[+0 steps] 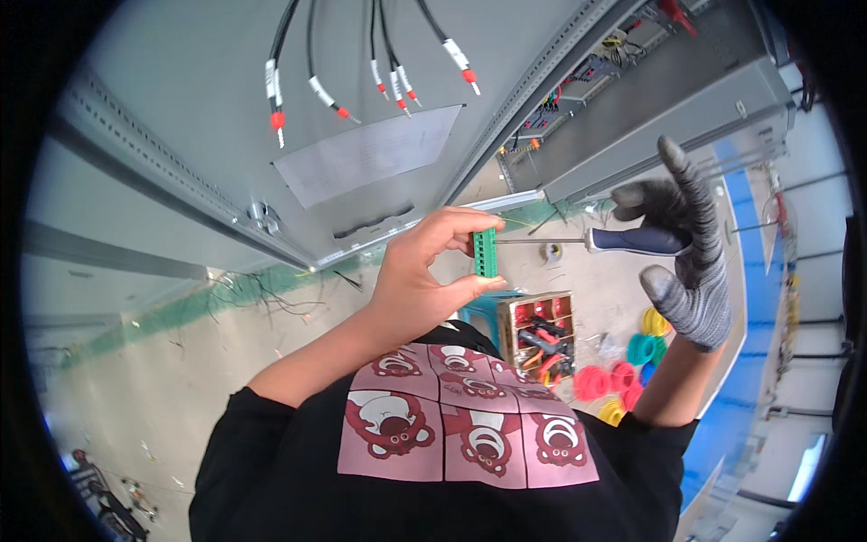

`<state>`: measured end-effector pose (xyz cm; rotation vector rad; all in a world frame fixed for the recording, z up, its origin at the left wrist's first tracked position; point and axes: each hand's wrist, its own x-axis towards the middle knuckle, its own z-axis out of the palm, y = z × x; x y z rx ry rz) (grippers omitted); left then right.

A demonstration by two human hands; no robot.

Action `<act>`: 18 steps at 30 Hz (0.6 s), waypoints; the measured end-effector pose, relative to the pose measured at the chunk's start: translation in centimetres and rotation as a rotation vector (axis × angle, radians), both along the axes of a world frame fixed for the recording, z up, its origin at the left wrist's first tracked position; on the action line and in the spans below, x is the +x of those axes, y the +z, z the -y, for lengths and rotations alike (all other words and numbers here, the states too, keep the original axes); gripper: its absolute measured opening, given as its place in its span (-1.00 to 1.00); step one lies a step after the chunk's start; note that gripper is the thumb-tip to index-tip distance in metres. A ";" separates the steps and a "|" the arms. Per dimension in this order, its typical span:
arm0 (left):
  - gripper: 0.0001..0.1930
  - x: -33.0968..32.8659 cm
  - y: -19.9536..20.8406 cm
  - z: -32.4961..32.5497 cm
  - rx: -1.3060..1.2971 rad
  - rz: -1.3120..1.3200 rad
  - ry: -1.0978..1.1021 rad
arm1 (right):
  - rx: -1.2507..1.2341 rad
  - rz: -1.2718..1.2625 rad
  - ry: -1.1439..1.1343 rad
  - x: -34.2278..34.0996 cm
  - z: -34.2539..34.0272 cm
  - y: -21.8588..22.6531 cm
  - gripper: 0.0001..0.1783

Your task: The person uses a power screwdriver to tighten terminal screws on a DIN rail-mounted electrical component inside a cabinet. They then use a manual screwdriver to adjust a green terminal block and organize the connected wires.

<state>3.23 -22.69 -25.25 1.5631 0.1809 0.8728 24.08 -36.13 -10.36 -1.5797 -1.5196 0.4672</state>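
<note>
nearest: black t-shirt (289,470) with a pink cartoon-bear print (488,415). bare left hand (415,262) pinches a green pluggable terminal block (486,253), thumb on its lower end, index finger at the upper end. block lies just off the palm to the right, long axis up-down in view, row of openings visible.

key relation: flat-looking screwdriver (637,240), dark blue handle, shaft roughly square to the block's long axis, tip at the block's right side; touching or seated in a slot, can't tell. block is well left of the gloved right hand (700,271), left hand is the nearer one. right hand has fingers and thumb spread, not wrapped round anything; handle butt sits at its palm, firmness of contact unclear.

further: grey cabinet panel (208,99), paper sheet (370,155) on it, black wires (310,45) with red ferrules hanging above. below the screwdriver, compartmented tool box (507,334); coloured wire coils (591,383) to its right on the floor (271,352). far upper right, open wired cabinet (668,104).
</note>
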 end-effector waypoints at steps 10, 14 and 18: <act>-0.48 -0.3 1.3 0.0 0.055 -0.003 0.039 | -0.042 -0.018 -0.069 -0.2 0.1 -0.1 -0.12; -0.49 -0.4 1.4 -0.1 0.058 -0.005 0.056 | -0.121 -0.013 -0.240 1.2 1.2 -0.4 -0.08; -0.49 -0.5 1.7 -0.2 0.074 -0.014 0.072 | 0.033 0.068 -0.101 -0.7 0.3 -0.1 -0.15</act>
